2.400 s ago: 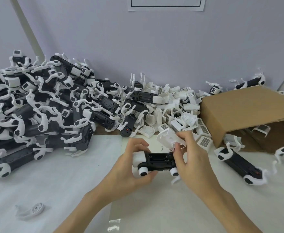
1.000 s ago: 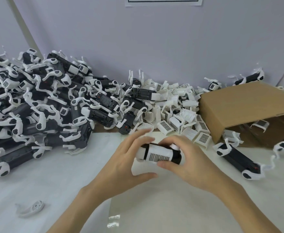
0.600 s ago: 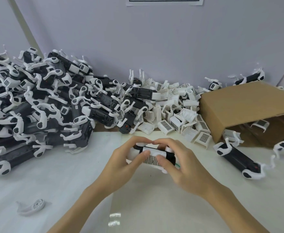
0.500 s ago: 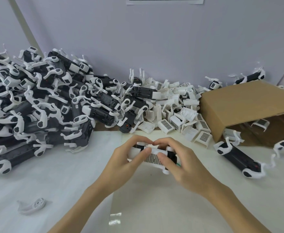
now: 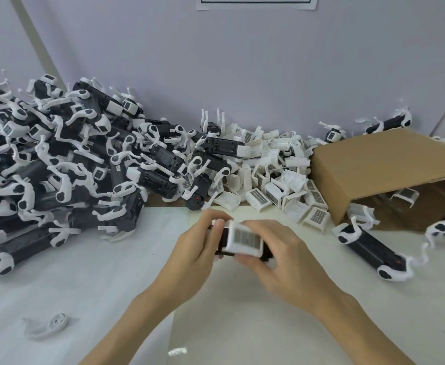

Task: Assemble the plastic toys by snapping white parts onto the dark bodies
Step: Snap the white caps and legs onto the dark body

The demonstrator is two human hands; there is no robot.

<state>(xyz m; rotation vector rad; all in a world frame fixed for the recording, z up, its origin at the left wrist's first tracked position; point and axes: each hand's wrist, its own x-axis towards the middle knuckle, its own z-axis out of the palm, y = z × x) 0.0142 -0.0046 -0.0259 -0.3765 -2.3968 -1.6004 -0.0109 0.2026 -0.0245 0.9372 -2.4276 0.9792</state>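
A brown cardboard box (image 5: pixel 390 169) lies tipped on its side at the right of the white table (image 5: pixel 58 291), its open mouth facing the near edge. Behind the box rises a plain pale wall (image 5: pixel 216 61) — a sheet of paper (image 5: pixel 255 2) is taped high on it, left of the box.

Your white-covered tabletop (image 5: pixel 89 291) carries a big heap of dark toy bodies with white limbs (image 5: pixel 58 175) at its left rear, touching a smaller pile of loose white plastic clip parts (image 5: pixel 276 180) in the middle. To your right a brown cardboard box lies on its side (image 5: pixel 382 169), with one assembled dark toy body (image 5: pixel 371 248) just in front of it. A single white curved plastic piece (image 5: pixel 48 325) lies alone near your left front edge.
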